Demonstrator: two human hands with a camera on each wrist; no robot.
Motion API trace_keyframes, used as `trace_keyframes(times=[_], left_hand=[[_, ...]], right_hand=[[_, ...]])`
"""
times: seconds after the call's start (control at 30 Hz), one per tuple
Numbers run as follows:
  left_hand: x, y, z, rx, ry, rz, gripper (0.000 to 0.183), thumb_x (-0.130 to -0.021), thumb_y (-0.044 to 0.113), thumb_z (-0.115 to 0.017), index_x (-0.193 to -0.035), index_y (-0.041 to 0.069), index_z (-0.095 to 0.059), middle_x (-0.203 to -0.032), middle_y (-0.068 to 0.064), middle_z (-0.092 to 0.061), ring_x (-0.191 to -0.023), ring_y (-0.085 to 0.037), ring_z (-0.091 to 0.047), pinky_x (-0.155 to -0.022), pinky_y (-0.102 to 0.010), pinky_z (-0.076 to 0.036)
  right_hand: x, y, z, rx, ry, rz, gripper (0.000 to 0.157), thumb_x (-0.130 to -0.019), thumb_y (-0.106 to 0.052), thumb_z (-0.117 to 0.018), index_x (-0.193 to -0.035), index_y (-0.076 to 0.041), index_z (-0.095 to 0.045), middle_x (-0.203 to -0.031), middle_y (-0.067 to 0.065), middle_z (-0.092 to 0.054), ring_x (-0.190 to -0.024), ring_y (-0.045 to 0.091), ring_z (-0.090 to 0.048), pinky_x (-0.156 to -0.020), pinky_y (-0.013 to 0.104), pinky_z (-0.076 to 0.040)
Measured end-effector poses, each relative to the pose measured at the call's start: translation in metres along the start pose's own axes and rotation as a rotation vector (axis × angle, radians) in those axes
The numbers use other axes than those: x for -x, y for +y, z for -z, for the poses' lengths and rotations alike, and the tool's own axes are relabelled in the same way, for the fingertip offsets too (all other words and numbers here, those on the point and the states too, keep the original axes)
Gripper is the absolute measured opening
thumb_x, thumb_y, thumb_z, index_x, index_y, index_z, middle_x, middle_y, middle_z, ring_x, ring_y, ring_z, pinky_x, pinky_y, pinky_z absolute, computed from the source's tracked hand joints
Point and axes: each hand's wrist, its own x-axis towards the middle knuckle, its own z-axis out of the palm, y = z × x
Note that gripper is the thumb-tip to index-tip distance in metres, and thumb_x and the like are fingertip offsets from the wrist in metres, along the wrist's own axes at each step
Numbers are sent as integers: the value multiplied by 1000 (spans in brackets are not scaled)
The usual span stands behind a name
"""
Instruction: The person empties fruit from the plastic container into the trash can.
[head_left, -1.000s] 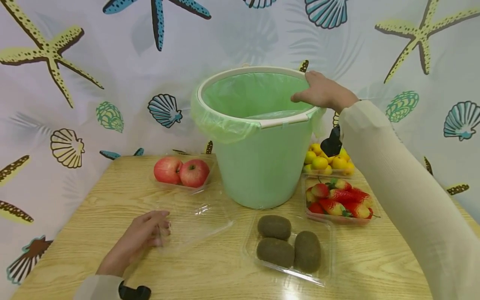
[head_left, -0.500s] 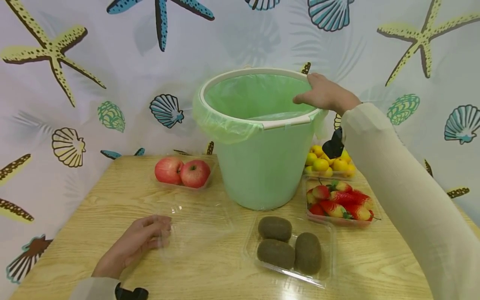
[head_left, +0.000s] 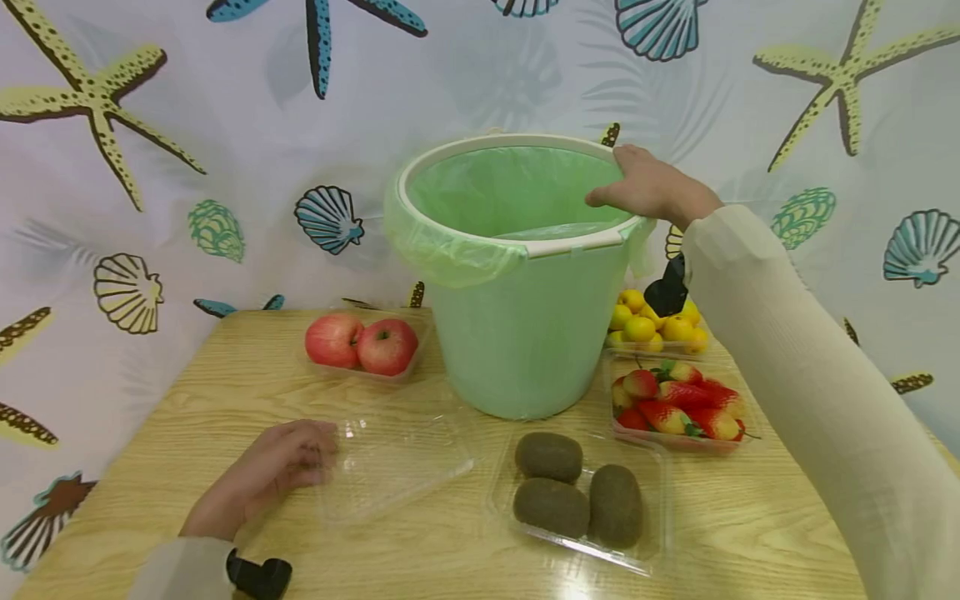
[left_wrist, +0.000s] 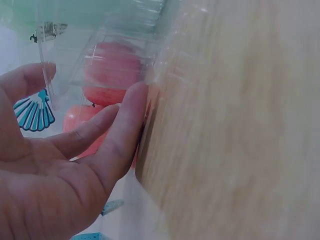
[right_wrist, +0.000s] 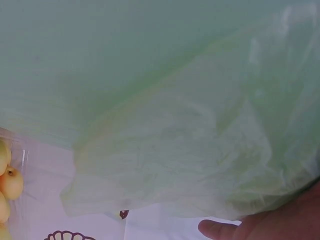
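My left hand (head_left: 288,458) holds the left end of a bare clear plastic tray (head_left: 397,458), which tilts low over the wooden table. In the left wrist view, the thumb and fingers (left_wrist: 132,107) straddle the tray's edge (left_wrist: 47,75). A tall pale green trash bin (head_left: 521,342) with a cream rim stands at the back centre, lined with a thin green bag (head_left: 465,258). My right hand (head_left: 648,187) grips the right side of its rim, the thumb reaching over the inside. Some clear plastic shows inside the bin. The right wrist view is mostly bag and bin wall.
Clear trays hold two apples (head_left: 386,346) left of the bin, kiwis (head_left: 551,504) in front, strawberries (head_left: 678,404) and small yellow fruits (head_left: 641,327) to the right. A patterned cloth (head_left: 247,142) hangs behind the wooden table (head_left: 187,425).
The plastic tray levels out, then tips again in my left hand, which has shifted slightly left. My right hand stays on the bin's rim.
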Motion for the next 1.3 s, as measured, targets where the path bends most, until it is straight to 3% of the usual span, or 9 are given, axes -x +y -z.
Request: trace_keyframes(times=[0.23, 0.4, 0.67, 0.83, 1.13, 1.3], left_hand=[[-13, 3, 10, 44, 43, -37, 43, -93, 34, -43, -120, 0, -46, -93, 0, -58, -82, -10, -59, -73, -27, -51], [-26, 5, 16, 149, 43, -69, 50, -95, 33, -38, -127, -5, -33, -95, -1, -57, -82, -10, -60, -74, -26, -51], [-41, 9, 37, 188, 108, -76, 61, -94, 36, -39, -136, -2, -19, -99, 0, -56, -86, -10, -59, -78, -27, -51], [-49, 18, 45, 207, 185, -77, 70, -93, 34, -41, -141, -3, -5, -92, 5, -57, -83, -7, -61, -77, -26, -51], [-61, 26, 46, 151, 344, -59, 70, -90, 35, -47, -141, -2, -15, -101, -1, -47, -78, -3, -58, -76, -20, -50], [-66, 28, 45, 151, 414, -36, 66, -90, 29, -49, -141, 0, -18, -102, 0, -48, -78, -4, -58, -75, -21, -50]], right_hand=[[1, 0, 2, 2, 11, 9, 83, -89, -42, -41, -141, -9, 15, -148, 6, 19, -136, 26, 14, -109, 47, -2], [2, 0, 7, 11, 29, 15, 84, -89, -42, -42, -141, -7, 15, -148, 8, 18, -136, 26, 13, -109, 46, -2], [1, 3, 5, -1, 29, 2, 83, -89, -42, -42, -142, -9, 13, -148, 7, 18, -136, 25, 13, -109, 46, -2], [1, 3, 3, -5, 27, 9, 83, -89, -41, -43, -142, -9, 11, -149, 7, 16, -136, 25, 12, -110, 45, -2], [-2, 4, 1, 8, 15, 11, 83, -89, -41, -42, -142, -8, 13, -148, 8, 17, -136, 25, 12, -110, 45, -4], [-2, 5, 1, 12, 20, 10, 83, -88, -41, -43, -142, -8, 12, -149, 7, 16, -136, 26, 11, -110, 46, -5]])
